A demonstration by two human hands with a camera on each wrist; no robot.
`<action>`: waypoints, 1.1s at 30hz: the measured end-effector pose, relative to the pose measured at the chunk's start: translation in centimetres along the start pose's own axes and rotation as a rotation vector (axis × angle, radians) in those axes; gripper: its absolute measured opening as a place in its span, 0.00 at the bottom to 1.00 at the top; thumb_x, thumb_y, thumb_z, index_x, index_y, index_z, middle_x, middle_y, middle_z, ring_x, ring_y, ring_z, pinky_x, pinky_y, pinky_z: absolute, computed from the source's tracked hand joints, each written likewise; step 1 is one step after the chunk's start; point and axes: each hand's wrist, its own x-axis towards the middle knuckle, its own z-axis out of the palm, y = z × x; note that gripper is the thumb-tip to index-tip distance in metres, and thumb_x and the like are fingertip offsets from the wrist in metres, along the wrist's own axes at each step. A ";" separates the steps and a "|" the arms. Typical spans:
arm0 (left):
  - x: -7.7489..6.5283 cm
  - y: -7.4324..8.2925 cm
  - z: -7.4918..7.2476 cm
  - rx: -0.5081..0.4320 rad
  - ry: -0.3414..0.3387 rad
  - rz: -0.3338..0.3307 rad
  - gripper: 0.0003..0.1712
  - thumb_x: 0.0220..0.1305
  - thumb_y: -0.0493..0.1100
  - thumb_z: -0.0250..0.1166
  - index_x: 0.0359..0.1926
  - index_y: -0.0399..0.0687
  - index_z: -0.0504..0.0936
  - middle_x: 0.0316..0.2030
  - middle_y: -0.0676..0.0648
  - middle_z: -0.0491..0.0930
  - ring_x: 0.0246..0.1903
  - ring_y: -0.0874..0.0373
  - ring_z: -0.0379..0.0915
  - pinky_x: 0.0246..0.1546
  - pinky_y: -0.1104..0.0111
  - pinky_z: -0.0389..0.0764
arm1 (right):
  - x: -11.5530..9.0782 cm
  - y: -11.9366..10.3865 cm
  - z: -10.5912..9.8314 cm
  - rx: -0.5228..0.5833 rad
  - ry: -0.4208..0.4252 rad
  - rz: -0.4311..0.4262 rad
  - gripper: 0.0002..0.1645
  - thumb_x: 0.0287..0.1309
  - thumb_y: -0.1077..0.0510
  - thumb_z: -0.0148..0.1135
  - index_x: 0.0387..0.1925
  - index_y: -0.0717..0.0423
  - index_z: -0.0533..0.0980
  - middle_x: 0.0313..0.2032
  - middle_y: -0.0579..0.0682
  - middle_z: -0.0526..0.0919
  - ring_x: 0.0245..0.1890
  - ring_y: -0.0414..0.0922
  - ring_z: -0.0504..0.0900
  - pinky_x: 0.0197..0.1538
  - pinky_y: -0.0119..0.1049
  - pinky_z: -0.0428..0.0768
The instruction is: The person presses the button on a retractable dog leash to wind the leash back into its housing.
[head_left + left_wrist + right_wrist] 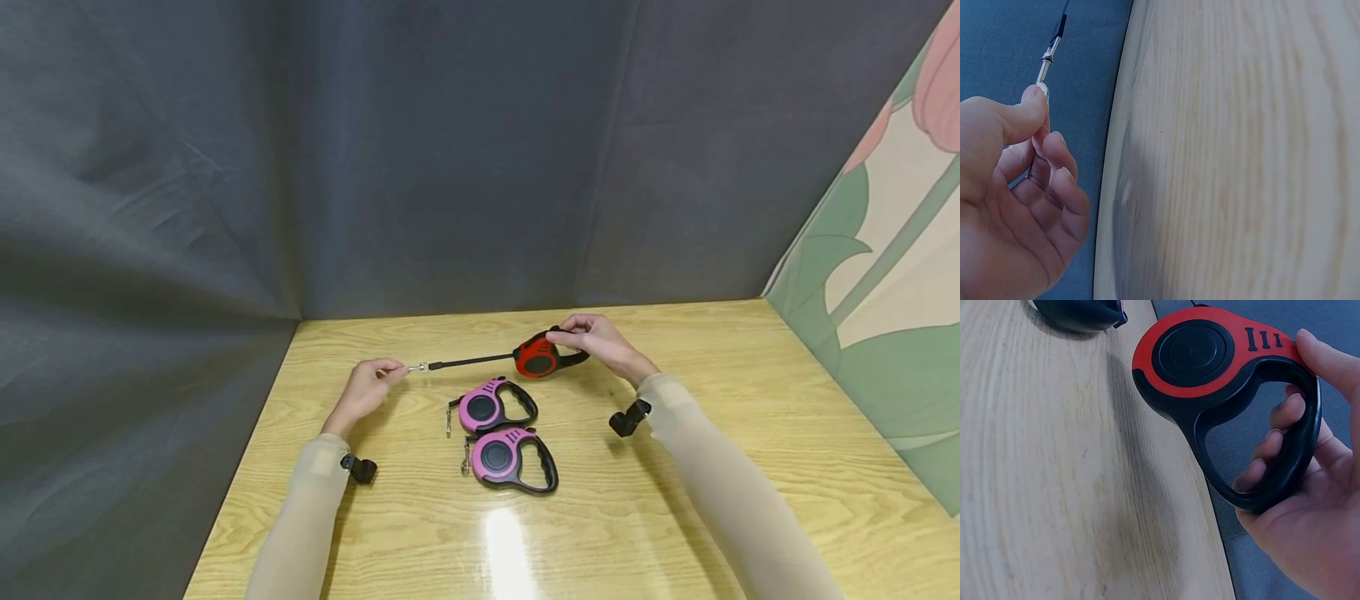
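Observation:
A red and black retractable dog leash [538, 357] is held up over the far part of the table. My right hand [600, 342] grips its black handle [1300, 444], fingers curled through the loop and thumb near the top. From the casing a short black strap [472, 361] stretches left to a silver metal clip [1043, 65]. My left hand [367, 387] pinches that clip's end between thumb and forefinger, its other fingers loosely curled. Nearer me lie two pink and black retractable leashes, the farther one [474, 398] touching the nearer one [504, 442], their clips pointing left.
The wooden table [420, 533] ends at a dark grey curtain [450, 167] at the back and left. On the right stands a floral panel [892, 275]. Small black wrist cameras sit on both sleeves.

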 end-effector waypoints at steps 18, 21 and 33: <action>0.4 0.7 2.0 -0.009 -0.036 0.028 0.14 0.79 0.46 0.64 0.51 0.42 0.90 0.48 0.41 0.90 0.42 0.54 0.79 0.44 0.64 0.77 | 0.2 -0.5 0.8 -0.009 -0.008 0.003 0.19 0.64 0.44 0.77 0.43 0.54 0.82 0.37 0.49 0.87 0.42 0.51 0.79 0.47 0.39 0.73; 0.4 1.1 2.4 -0.011 -0.034 0.030 0.13 0.78 0.46 0.65 0.50 0.43 0.90 0.47 0.42 0.90 0.42 0.55 0.79 0.45 0.64 0.77 | 0.3 -0.7 1.1 -0.005 -0.016 0.006 0.19 0.64 0.44 0.77 0.44 0.54 0.82 0.37 0.48 0.88 0.44 0.53 0.81 0.49 0.40 0.74; 0.7 2.1 3.6 -0.058 -0.058 0.048 0.13 0.78 0.45 0.65 0.50 0.42 0.90 0.46 0.40 0.89 0.36 0.54 0.78 0.33 0.68 0.79 | 0.8 -1.0 2.5 0.014 -0.029 -0.018 0.19 0.63 0.46 0.77 0.43 0.54 0.82 0.39 0.53 0.88 0.47 0.58 0.80 0.50 0.40 0.75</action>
